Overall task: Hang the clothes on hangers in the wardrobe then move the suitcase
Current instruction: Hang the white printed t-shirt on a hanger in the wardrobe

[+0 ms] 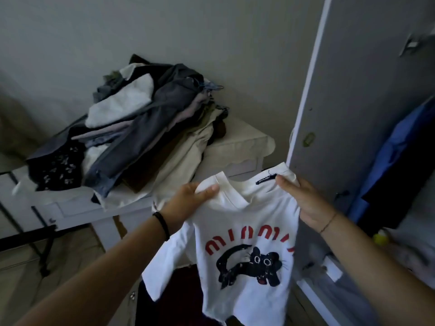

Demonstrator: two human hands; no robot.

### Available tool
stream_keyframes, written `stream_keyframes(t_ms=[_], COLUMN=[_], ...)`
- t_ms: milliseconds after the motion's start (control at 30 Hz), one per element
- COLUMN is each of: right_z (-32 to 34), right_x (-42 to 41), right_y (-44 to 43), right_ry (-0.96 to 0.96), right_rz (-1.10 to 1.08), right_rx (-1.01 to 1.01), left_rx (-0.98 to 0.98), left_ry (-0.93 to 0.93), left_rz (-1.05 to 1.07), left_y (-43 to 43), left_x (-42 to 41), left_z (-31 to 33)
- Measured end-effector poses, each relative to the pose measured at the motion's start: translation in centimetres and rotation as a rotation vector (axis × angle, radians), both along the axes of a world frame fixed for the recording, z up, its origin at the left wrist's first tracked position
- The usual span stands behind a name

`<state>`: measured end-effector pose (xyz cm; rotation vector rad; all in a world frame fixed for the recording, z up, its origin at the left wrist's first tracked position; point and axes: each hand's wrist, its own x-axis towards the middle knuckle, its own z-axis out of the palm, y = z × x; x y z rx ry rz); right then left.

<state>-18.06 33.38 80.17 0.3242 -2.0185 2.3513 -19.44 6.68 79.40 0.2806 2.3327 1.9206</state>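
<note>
A pile of clothes (131, 128) is lying on a white cabinet (70, 205) at far left. At centre, the left hand (188, 203) and right hand (306, 203), held apart, are each pinching a shoulder of a white T-shirt (244, 243), which is hanging in front of the person. At right, the wardrobe door (353, 95) is standing open, with a blue garment (395, 147) hanging inside.

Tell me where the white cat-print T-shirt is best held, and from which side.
At both shoulders beside the neckline, one grip from each side, where the left hand and right hand pinch the T-shirt now. It hangs collar up, print facing the camera, so shoulder holds likely keep it spread and the neck open.
</note>
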Motion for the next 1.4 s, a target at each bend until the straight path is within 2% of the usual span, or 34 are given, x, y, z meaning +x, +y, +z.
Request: stream_keyframes(t_ms=[67, 167, 333, 500, 733, 800, 1000, 1100, 1267, 1400], right_z=[0.2, 0.1, 0.4, 0.3, 0.9, 1.0, 1.0, 1.2, 1.5, 0.8], right_x=[0.7, 1.9, 4.8, 8.0, 10.8, 11.2, 11.4, 11.2, 10.2, 8.5], right_y=[1.2, 3.0, 5.7, 7.7, 11.4, 12.8, 18.2, 21.9, 29.2, 35.7], right_ry=[0.004, -0.009, -0.029, -0.056, -0.02, -0.018, -0.031, -0.034, -0.117, -0.131], right_rz=[-0.047, -0.126, -0.282, -0.509, -0.679, -0.731, -0.797, -0.775, -0.602, -0.606], right_rx=[0.019, 0.036, 0.081, 0.161, 0.177, 0.133, 0.058, 0.106, 0.153, 0.353], left_rx=[0.076, 0.078, 0.046, 0.007, 0.134, 0.084, -0.193, -0.104, 0.112, 0.241], left_ry=[0.023, 0.082, 0.114, -0.041, -0.173, -0.145, 0.1, 0.048, -0.176, -0.259], left_rz=[0.025, 0.016, -0.163, -0.383, -0.418, -0.378, -0.409, -0.4, -0.437, -0.434], left_y=[1.4, 3.4, 7.1, 11.0, 18.0, 20.2, 26.6, 30.7, 37.8, 43.3], left_x=[-0.5, -1.4, -1.3, -1.2, -1.5, -1.8, -2.8, -3.4, -5.0, -6.1], left_z=[0.7, 1.4, 2.5, 2.7, 2.1, 2.0, 1.2, 0.6, 0.0, -0.1])
